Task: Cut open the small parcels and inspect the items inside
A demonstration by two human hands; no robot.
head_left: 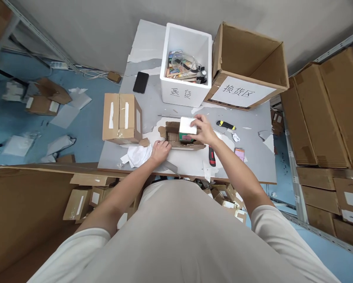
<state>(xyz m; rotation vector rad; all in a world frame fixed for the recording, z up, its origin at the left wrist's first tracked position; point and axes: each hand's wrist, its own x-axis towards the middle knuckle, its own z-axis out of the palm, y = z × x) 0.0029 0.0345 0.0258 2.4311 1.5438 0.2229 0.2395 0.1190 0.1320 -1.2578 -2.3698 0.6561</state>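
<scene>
A small opened cardboard box sits near the table's front edge, its top edges torn. My right hand grips a small white and green box at its right side, over the cardboard box's opening; whether it touches the bottom is hidden. My left hand is closed on the left front corner of the cardboard box. Crumpled white plastic lies left of my left hand. A red and black utility knife lies just below my right wrist.
A white foam bin with mixed goods and a large open carton stand at the back. A taped carton is at left, a black phone behind it. A yellow and black utility knife lies right. Shelved cartons flank the table.
</scene>
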